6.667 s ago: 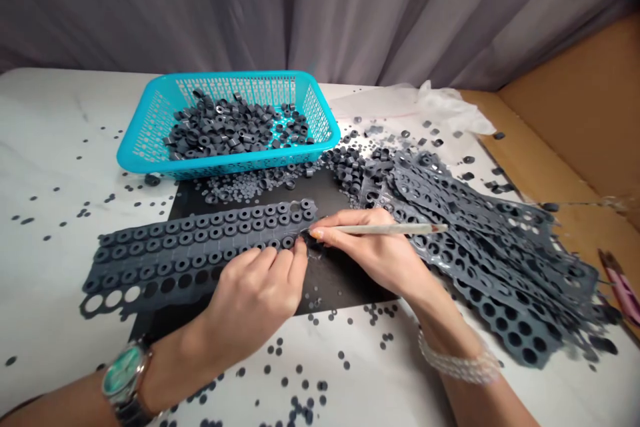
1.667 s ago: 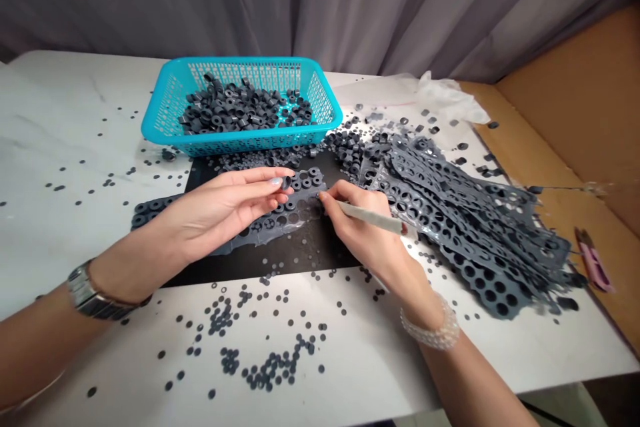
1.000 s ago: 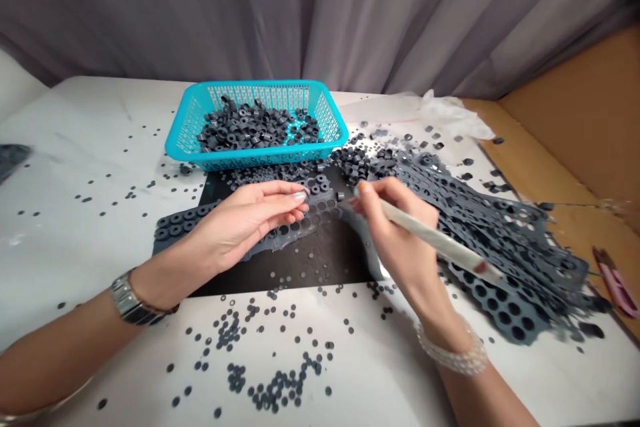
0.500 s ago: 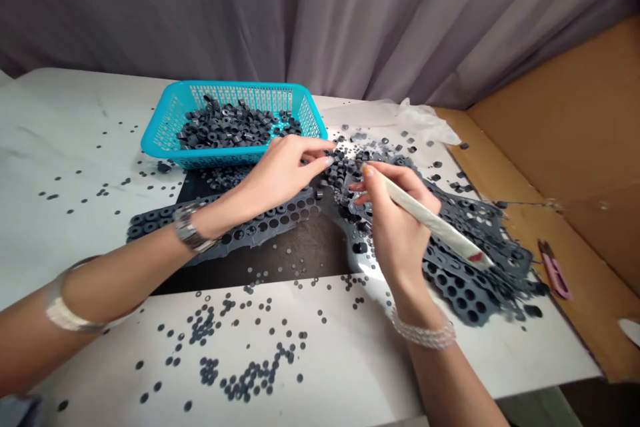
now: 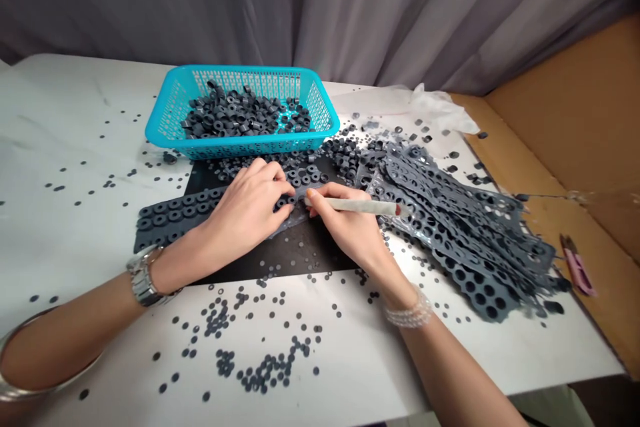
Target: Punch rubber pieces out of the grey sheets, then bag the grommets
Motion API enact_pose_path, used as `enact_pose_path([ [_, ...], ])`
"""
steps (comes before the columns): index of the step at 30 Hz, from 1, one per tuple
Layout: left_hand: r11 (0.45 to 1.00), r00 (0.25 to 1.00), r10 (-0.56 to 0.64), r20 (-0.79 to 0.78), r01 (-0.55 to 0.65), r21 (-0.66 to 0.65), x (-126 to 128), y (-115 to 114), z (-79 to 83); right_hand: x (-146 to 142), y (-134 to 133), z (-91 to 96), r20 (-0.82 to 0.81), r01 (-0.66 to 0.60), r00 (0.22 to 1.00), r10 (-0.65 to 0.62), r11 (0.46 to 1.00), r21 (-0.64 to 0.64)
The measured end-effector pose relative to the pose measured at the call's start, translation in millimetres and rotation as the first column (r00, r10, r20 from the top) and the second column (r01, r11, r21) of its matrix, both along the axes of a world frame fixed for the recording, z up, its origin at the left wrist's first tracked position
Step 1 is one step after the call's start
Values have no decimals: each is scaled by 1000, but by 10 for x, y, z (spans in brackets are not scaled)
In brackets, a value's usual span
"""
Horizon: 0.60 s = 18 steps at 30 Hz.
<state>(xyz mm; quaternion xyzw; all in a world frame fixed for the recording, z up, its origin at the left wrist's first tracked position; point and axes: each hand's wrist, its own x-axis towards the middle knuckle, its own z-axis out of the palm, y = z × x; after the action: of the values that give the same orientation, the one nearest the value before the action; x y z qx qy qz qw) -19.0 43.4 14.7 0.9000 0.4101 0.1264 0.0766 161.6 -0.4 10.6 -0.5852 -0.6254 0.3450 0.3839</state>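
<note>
Your left hand (image 5: 250, 208) lies over the sheet (image 5: 160, 230) on the mat (image 5: 326, 252), likely steadying it; fingers bent, can't tell their hold. Your right hand (image 5: 345, 221): fingers closed round the tool (image 5: 361, 205), low, likely for control.

Looks like a small workshop, judging by slim tool (image 5: 360, 205), loose discs (image 5: 267, 369) on table (image 5: 375, 360), basket (image 5: 250, 141) of rings (image 5: 233, 113) at far left, holed sheets (image 5: 450, 217) at right.

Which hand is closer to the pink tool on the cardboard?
The right. The right hand is across the pile of holed sheets from the pink tool; the left hand is farther away, over the ringed strip.
</note>
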Motion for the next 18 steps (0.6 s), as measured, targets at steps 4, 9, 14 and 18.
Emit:
enact_pose_path([
  [4, 1000, 1000, 6, 3, -6, 16, -1, -5, -12, -30, -5, 9, 33, 6, 999, -7, 1000, 12],
  [9, 999, 1000, 15, -11, -15, 42, 14, -9, -4, -40, -3, 8, 60, 10, 998, -11, 1000, 18],
  [14, 998, 999, 21, -47, -18, 62, 55, -45, 39, -49, -9, 7, 103, -14, 995, 10, 999, 38],
  [18, 995, 997, 45, -69, -39, 90, 110, -70, 39, -69, -33, 5, 184, -46, 982, 36, 998, 49],
])
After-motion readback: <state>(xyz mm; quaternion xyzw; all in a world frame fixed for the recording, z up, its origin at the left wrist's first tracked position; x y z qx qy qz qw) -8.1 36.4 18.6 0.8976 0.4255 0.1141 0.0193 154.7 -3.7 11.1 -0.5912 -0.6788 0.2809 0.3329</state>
